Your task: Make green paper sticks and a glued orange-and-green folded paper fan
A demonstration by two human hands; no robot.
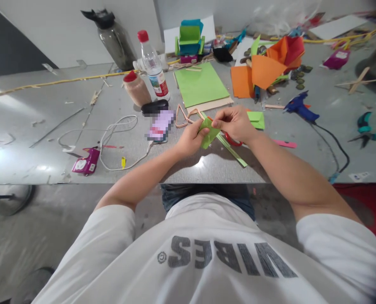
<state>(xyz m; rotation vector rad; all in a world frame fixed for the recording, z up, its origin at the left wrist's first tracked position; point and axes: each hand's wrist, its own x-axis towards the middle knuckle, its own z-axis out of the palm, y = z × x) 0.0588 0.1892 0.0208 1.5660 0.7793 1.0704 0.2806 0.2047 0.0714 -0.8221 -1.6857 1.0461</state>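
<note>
A small piece of green paper [209, 134] is held up just over the table in front of me. My left hand [191, 138] grips its left side, the thumb lying across it. At the paper's upper right, my right hand [235, 122] pinches the edge between thumb and fingertips. Under the hands lie red-handled scissors [233, 140], partly hidden, and narrow green paper strips [233, 152]. Beyond my left hand are a triangle [181, 117] and another small frame of thin wooden sticks [192, 113]. A folded green piece [256, 120] rests behind my right wrist.
A phone [160, 125] with a white cable, a plastic bottle [156, 76] and a red-capped jar [136, 88] stand left. Green sheets [202, 84] lie ahead. On the right are a blue glue gun [301, 107], pliers [365, 131] and orange paper pieces [266, 69].
</note>
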